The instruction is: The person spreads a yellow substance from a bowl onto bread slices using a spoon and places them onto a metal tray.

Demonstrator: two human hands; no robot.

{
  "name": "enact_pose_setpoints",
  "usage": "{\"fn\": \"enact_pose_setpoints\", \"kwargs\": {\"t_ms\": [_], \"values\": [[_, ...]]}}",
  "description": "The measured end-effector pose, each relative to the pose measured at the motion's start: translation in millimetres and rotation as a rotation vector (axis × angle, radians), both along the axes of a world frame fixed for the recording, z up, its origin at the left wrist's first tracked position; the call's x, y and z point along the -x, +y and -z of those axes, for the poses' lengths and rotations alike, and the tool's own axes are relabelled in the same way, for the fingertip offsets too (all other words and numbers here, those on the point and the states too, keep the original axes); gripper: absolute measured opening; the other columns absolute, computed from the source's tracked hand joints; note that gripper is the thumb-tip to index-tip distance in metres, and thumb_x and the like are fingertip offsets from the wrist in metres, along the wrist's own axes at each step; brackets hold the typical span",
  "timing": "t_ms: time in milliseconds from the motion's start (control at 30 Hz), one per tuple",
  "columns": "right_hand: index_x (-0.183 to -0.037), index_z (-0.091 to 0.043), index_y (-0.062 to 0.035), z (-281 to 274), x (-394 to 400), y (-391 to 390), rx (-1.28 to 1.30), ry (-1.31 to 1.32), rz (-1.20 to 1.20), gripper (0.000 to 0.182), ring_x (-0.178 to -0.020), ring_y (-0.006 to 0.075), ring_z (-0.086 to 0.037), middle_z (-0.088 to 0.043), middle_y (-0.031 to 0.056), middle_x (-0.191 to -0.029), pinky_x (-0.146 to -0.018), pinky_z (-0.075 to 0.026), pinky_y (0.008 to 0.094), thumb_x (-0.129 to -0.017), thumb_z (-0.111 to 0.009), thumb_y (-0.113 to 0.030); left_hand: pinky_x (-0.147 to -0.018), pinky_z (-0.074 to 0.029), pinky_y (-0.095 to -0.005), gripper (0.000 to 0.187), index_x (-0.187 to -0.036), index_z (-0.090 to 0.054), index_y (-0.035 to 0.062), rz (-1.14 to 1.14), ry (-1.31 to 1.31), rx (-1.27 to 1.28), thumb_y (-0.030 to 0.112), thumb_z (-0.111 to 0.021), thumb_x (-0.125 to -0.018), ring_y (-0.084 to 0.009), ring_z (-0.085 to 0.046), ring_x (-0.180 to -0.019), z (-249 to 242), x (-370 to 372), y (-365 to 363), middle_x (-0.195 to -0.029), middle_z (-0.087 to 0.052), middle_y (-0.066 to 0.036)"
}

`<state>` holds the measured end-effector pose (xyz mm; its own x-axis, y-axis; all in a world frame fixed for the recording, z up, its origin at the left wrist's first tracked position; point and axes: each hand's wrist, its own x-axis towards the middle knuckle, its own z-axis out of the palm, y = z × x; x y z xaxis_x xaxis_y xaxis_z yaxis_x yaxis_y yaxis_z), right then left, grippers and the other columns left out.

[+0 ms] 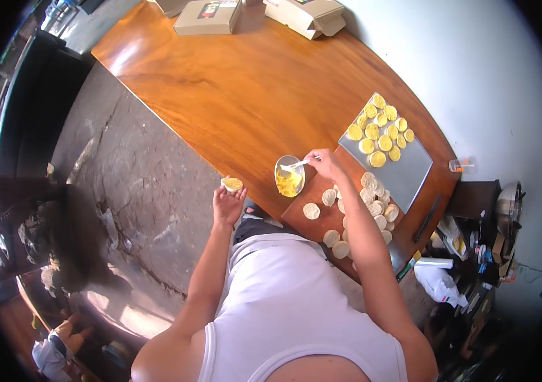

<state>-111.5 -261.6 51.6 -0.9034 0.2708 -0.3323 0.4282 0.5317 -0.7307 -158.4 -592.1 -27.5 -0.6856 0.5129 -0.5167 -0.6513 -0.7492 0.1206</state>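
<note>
My left hand (226,207) holds up a small bread round (232,184) with yellow spread on its top, just off the table's edge. My right hand (326,164) is closed around the handle of a white spoon (298,163), whose head is over a metal bowl (302,181). Yellow spread (287,184) lies in that bowl. Beneath my right forearm, several plain bread rounds (311,211) are scattered and piled on a reddish-brown board (296,215). Beyond them, a grey metal tray (405,175) bears several rounds coated in yellow (378,158).
Cardboard boxes (207,18) stand at the far end of the wooden table (220,83). A clear cup (462,165) is near the right edge, by the white wall (468,83). A dark long-handled tool (427,218) lies at the near right. Another person (54,350) is at lower left.
</note>
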Motion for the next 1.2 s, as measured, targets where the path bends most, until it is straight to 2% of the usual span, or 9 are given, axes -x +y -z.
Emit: {"fn": "enact_pose_setpoints", "kwargs": {"t_ms": [167, 300, 400, 633, 767, 833, 967, 1067, 1200], "values": [[-0.088, -0.071, -0.005, -18, 17, 2, -0.041, 0.023, -0.034, 0.016, -0.077, 0.0217, -0.065, -0.07, 0.0116, -0.082, -0.071, -0.048, 0.0345, -0.086, -0.063, -0.018, -0.107, -0.039, -0.0446, 0.044, -0.121, -0.056, 0.0122, -0.018, -0.01, -0.013, 0.027, -0.065, -0.081, -0.0276, -0.057, -0.109, 4, -6, 0, -0.113, -0.061, -0.009], [-0.085, -0.072, -0.0062, 15, 19, 6, -0.031, -0.048, 0.005, 0.016, -0.077, 0.0236, -0.065, -0.069, 0.0128, -0.081, -0.071, -0.048, 0.0352, -0.084, -0.062, -0.019, -0.105, -0.041, -0.0433, 0.043, -0.121, -0.057, 0.0119, -0.003, -0.011, -0.029, 0.027, -0.064, -0.082, -0.0264, -0.058, -0.108, -1, -4, 3, -0.112, -0.062, -0.009], [-0.082, -0.072, -0.0078, 9, 31, -8, -0.125, -0.167, 0.056, 0.016, -0.079, 0.027, -0.067, -0.07, 0.0143, -0.082, -0.072, -0.05, 0.037, -0.083, -0.059, -0.017, -0.104, -0.042, -0.0424, 0.041, -0.121, -0.057, 0.012, 0.009, 0.028, -0.067, 0.027, -0.063, -0.083, -0.0254, -0.058, -0.106, -1, -5, 5, -0.112, -0.063, -0.009], [-0.079, -0.072, -0.0095, -6, 76, -47, -0.465, -0.342, -0.151, 0.016, -0.081, 0.033, -0.067, -0.069, 0.0158, -0.083, -0.072, -0.053, 0.042, -0.074, -0.057, -0.009, -0.103, -0.041, -0.0401, 0.044, -0.124, -0.053, 0.0136, 0.026, 0.01, -0.034, 0.028, -0.061, -0.084, -0.0245, -0.056, -0.108, 4, -1, 3, -0.115, -0.058, -0.008], [-0.078, -0.07, -0.002, -14, 75, -62, -0.499, -0.251, -0.211, 0.012, -0.079, 0.0392, -0.066, -0.067, 0.0244, -0.081, -0.065, -0.053, 0.0457, -0.071, -0.061, -0.006, -0.1, -0.044, -0.0397, 0.042, -0.124, -0.053, 0.0138, 0.024, -0.007, -0.052, 0.028, -0.061, -0.085, -0.0239, -0.057, -0.107, 10, 0, -1, -0.116, -0.058, -0.008], [-0.082, -0.07, -0.0034, -19, 70, -63, -0.484, -0.155, -0.425, 0.015, -0.08, 0.0384, -0.066, -0.067, 0.0232, -0.084, -0.068, -0.053, 0.0453, -0.073, -0.058, -0.006, -0.099, -0.044, -0.0393, 0.042, -0.124, -0.052, 0.0134, 0.021, -0.01, -0.053, 0.027, -0.06, -0.085, -0.0239, -0.057, -0.107, 10, 1, -2, -0.115, -0.058, -0.008], [-0.084, -0.07, -0.0051, -38, 37, -51, -0.389, -0.169, -0.381, 0.015, -0.082, 0.0377, -0.065, -0.067, 0.0209, -0.088, -0.072, -0.052, 0.045, -0.077, -0.056, -0.008, -0.097, -0.046, -0.0382, 0.041, -0.124, -0.052, 0.0116, 0.063, 0.017, -0.079, 0.026, -0.059, -0.086, -0.0243, -0.058, -0.104, 11, 5, -2, -0.115, -0.059, -0.01], [-0.086, -0.07, -0.0066, -44, -5, -35, -0.239, -0.137, -0.216, 0.014, -0.082, 0.035, -0.066, -0.068, 0.0179, -0.086, -0.074, -0.05, 0.0431, -0.082, -0.059, -0.015, -0.097, -0.046, -0.0378, 0.042, -0.125, -0.052, 0.0105, 0.141, 0.038, -0.047, 0.025, -0.058, -0.086, -0.0251, -0.059, -0.103, 9, 8, 3, -0.115, -0.059, -0.011], [-0.093, -0.069, -0.0012, -16, -66, -35, 0.099, -0.131, 0.165, 0.017, -0.073, 0.0191, -0.064, -0.069, 0.0127, -0.078, -0.068, -0.048, 0.0336, -0.086, -0.064, -0.016, -0.096, -0.046, -0.038, 0.045, -0.128, -0.051, 0.0106, 0.296, 0.051, -0.047, 0.025, -0.059, -0.086, -0.0246, -0.059, -0.104, 17, 9, 14, -0.116, -0.06, -0.009]]}}
